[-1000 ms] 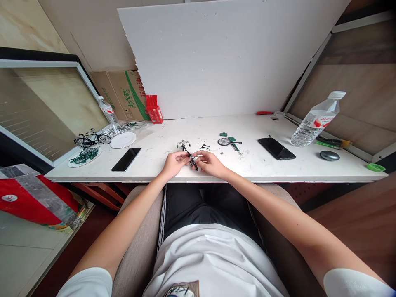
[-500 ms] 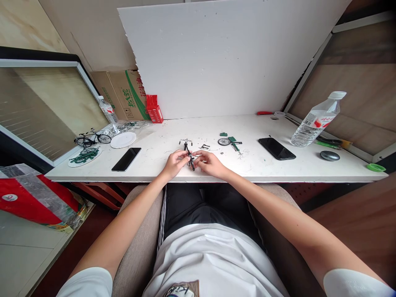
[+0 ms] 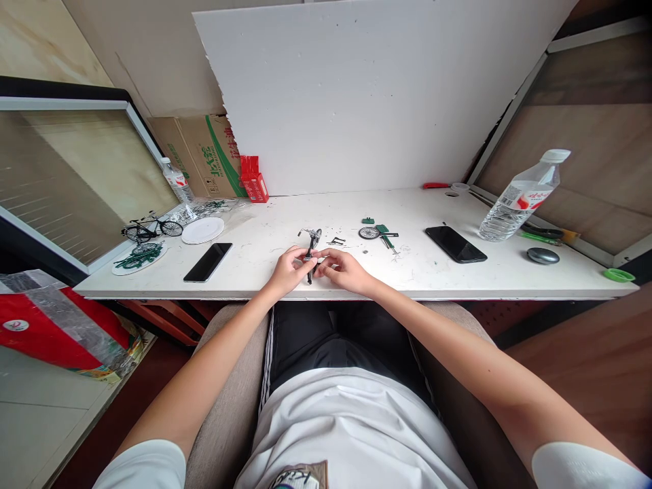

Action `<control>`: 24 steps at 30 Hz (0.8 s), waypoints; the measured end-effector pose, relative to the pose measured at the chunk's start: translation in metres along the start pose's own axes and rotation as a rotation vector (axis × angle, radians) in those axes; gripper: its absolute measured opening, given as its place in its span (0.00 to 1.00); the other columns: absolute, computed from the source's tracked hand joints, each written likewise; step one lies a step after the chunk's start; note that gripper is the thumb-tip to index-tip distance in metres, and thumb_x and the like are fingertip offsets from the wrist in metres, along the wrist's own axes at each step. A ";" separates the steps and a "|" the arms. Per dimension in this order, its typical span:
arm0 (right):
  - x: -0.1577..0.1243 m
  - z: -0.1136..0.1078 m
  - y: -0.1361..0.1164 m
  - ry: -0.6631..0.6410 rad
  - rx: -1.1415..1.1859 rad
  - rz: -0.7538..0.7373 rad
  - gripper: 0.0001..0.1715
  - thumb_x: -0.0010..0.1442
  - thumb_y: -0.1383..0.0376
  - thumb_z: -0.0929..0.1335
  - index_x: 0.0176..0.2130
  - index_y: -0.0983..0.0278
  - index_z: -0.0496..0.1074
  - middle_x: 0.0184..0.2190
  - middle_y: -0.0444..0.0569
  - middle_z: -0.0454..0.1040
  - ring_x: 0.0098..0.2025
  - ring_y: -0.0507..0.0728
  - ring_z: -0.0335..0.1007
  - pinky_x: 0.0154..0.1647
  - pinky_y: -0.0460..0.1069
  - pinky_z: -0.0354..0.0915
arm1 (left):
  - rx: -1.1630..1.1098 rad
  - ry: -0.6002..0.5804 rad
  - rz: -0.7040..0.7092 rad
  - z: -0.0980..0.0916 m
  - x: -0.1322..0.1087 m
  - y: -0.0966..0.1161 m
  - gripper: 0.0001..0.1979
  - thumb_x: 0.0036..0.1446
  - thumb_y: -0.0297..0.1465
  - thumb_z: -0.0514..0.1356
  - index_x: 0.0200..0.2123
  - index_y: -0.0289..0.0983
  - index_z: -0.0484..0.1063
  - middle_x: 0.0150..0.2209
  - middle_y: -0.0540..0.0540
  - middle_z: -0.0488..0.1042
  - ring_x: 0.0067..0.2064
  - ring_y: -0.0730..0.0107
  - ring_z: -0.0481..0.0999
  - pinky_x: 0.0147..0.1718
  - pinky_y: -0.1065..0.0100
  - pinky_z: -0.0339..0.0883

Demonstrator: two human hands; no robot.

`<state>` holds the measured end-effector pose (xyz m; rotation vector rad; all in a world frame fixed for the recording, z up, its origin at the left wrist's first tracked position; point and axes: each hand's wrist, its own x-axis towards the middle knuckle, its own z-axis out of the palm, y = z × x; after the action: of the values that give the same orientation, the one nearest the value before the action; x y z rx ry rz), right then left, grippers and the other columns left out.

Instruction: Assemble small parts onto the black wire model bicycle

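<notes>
Both hands meet over the front edge of the table around a small black model bicycle [image 3: 310, 239], whose handlebar end points away from me. My left hand [image 3: 289, 272] pinches its frame from the left, thumb and fingers together. From the right, my right hand [image 3: 342, 269] has its fingertips closed on the same model; part of the frame is hidden behind the fingers. Just beyond the right hand lie small black parts [image 3: 336, 242]. Farther right, a loose spoked wheel [image 3: 369, 233] rests against green and black plastic parts [image 3: 386, 238].
On the left stand a finished-looking model bicycle [image 3: 151, 227], a white plate [image 3: 202, 231], a dish of green scraps [image 3: 140, 257] and a phone [image 3: 208, 263]. To the right are a black phone [image 3: 456, 244], a water bottle [image 3: 524, 197] and a grey oval object [image 3: 542, 256].
The model bicycle has turned between my fingers, so its handlebar end now shows from another angle. Both hands stay in nearly the same place.
</notes>
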<state>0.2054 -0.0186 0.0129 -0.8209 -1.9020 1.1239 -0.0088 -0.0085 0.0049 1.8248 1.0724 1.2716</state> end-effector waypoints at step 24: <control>0.001 0.000 0.008 -0.011 -0.028 -0.045 0.22 0.66 0.67 0.68 0.59 0.63 0.73 0.38 0.48 0.85 0.45 0.58 0.82 0.46 0.52 0.73 | 0.042 -0.015 0.013 0.001 -0.001 0.005 0.13 0.61 0.41 0.68 0.37 0.35 0.81 0.42 0.42 0.77 0.42 0.62 0.77 0.35 0.67 0.70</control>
<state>0.2058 -0.0146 0.0062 -0.7848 -1.9398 1.0779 -0.0068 -0.0115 0.0086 1.8727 1.0886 1.2500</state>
